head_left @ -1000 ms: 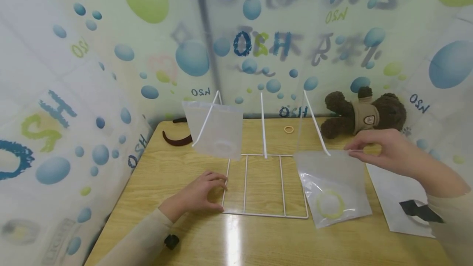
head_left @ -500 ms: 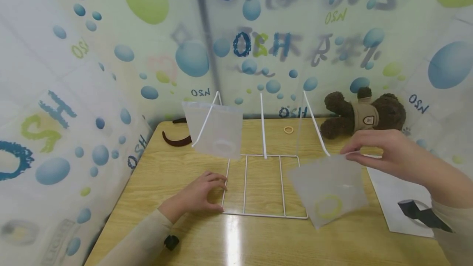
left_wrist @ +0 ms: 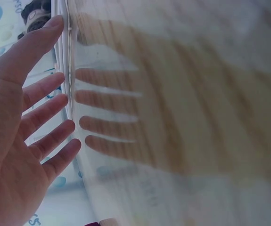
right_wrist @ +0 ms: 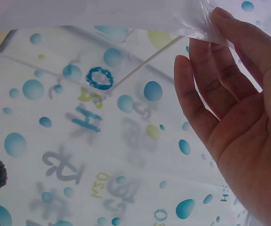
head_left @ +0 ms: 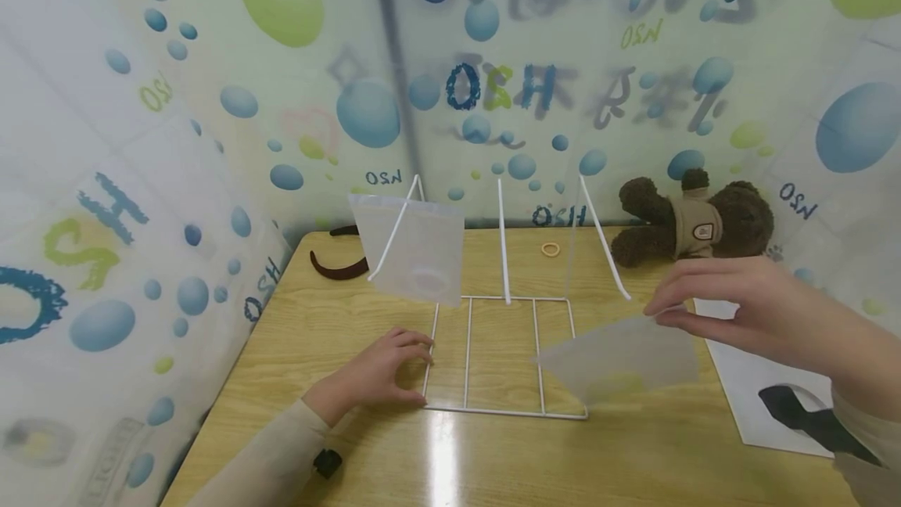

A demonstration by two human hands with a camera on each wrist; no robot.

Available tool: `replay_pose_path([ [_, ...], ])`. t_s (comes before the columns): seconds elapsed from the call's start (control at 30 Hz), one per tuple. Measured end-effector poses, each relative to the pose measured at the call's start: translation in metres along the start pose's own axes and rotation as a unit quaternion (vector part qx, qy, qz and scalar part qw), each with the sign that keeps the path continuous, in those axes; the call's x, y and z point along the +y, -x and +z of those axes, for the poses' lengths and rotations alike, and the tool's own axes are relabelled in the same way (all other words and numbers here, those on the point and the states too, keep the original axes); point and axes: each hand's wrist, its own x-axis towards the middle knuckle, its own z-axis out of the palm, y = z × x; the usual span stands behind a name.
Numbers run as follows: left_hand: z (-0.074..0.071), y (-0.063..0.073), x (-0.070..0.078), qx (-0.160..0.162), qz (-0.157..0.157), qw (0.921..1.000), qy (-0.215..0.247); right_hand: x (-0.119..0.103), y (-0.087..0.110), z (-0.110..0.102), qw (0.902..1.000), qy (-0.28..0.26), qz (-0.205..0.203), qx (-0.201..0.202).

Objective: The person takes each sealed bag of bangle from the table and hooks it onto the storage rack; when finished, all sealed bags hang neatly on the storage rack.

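My right hand (head_left: pixel 753 319) pinches the upper right corner of a clear plastic bag (head_left: pixel 626 354), which lies nearly flat in the air. A faint yellow ring shape (head_left: pixel 622 383) shows inside it. In the right wrist view the bag (right_wrist: pixel 102 16) crosses the top, its edge between thumb and fingers. The bag is below the tip of the right prong of a white wire rack (head_left: pixel 504 411), apart from it. My left hand (head_left: pixel 376 366) rests at the rack's left front corner, fingers spread and almost straight in the left wrist view. Another bag (head_left: pixel 436 249) hangs on the rack's left prong.
A brown teddy bear (head_left: pixel 693 221) lies at the back right. A small pale ring (head_left: pixel 551 249) and a dark brown curved thing (head_left: pixel 338 268), partly hidden by the hanging bag, lie behind the rack. Under my right forearm is a white sheet (head_left: pixel 739 382).
The bag in my right hand has swung from hanging down to nearly flat, its left side moving left over the rack's base. The right hand has dropped slightly. The left hand has stayed put.
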Motion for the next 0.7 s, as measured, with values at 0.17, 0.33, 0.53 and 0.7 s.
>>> replay_pose_path([
  [0.17, -0.001, 0.000, 0.002, -0.003, -0.003, 1.0000, -0.001, -0.009, -0.015, -0.004, 0.9982, -0.004, -0.052, 0.029],
  [0.33, -0.002, -0.001, 0.002, -0.012, -0.012, 0.9999, -0.002, -0.022, -0.034, -0.008, 0.9940, -0.044, -0.085, 0.052],
  [0.53, -0.002, -0.001, 0.003, -0.009, -0.010, 0.9999, 0.001, -0.030, -0.056, -0.006, 0.9869, -0.086, -0.118, 0.068],
  [0.7, -0.002, -0.001, 0.003, -0.011, -0.017, 0.9998, 0.004, -0.031, -0.070, 0.003, 0.9809, -0.117, -0.137, 0.075],
])
